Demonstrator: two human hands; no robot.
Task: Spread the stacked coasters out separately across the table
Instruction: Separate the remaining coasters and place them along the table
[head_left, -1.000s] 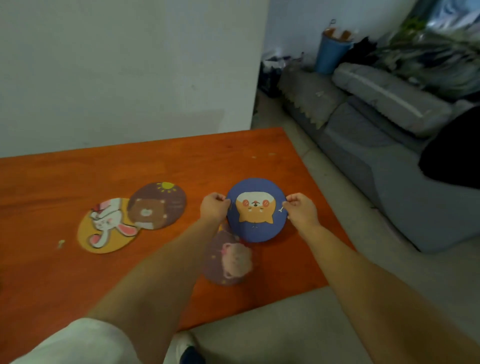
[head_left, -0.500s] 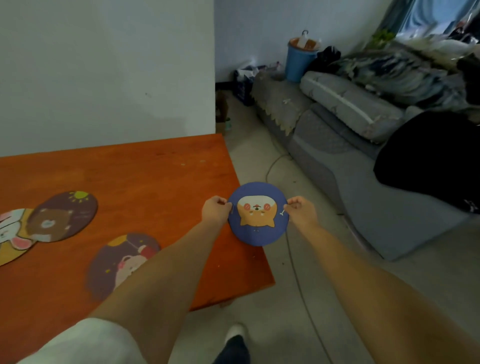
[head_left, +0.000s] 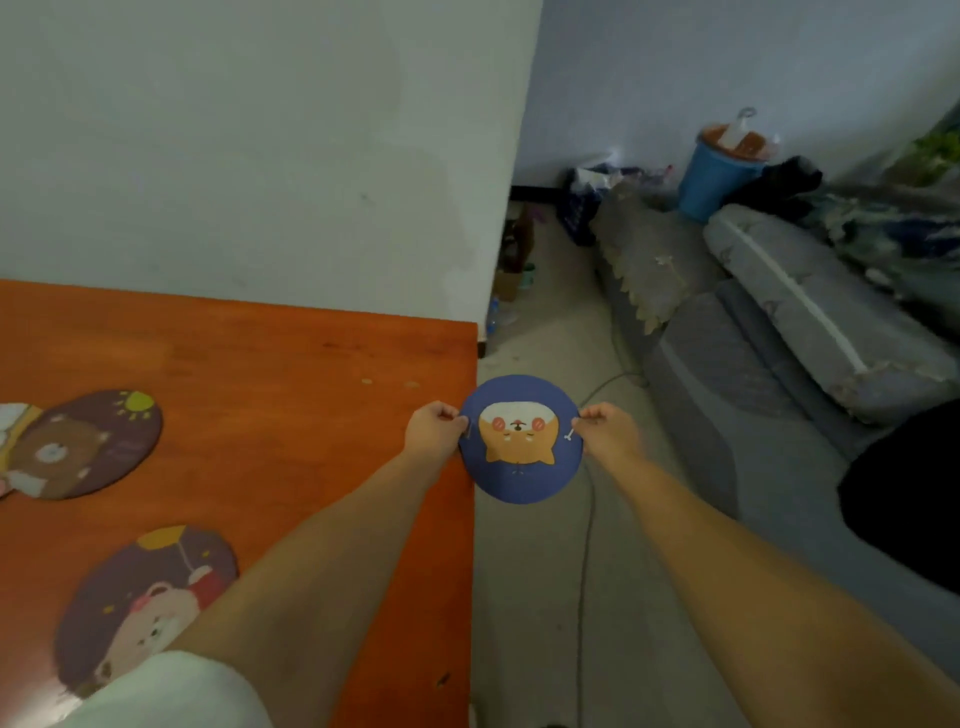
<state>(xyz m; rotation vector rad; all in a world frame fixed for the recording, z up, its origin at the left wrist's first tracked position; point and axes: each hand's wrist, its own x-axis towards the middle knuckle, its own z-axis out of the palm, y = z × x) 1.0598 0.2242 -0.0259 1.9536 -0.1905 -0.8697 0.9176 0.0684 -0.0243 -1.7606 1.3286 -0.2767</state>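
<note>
The blue coaster (head_left: 519, 439) has travelled right since a second ago: back then it sat over the orange table (head_left: 270, 395), and now nearly all of it hangs past the table's right edge, over the grey floor (head_left: 524, 597). Only its left rim overlaps that edge. Both hands have gone with it.

The left hand (head_left: 435, 430) is curled tight, fingers pinched on the coaster's left rim, right at the table edge. The right hand (head_left: 609, 432) is closed the same way on the coaster's right rim, out beyond the table. So the disc is held between two pinches, face up toward the camera, its orange dog print plain to see, and whether it touches the table edge I cannot tell.

Back on the table, well to the left of the blue coaster, a brown bear coaster (head_left: 83, 446) lies flat, its left side overlapping a yellow coaster (head_left: 9, 431) that is cut off by the frame. Nearer the person, a dark purple coaster (head_left: 145, 603) lies flat too, partly hidden by the left forearm and a white sleeve (head_left: 171, 693).

Right of the blue coaster, across the floor, stands a grey sofa (head_left: 779, 415), and a cable (head_left: 586, 545) runs along the floor beneath the coaster.
</note>
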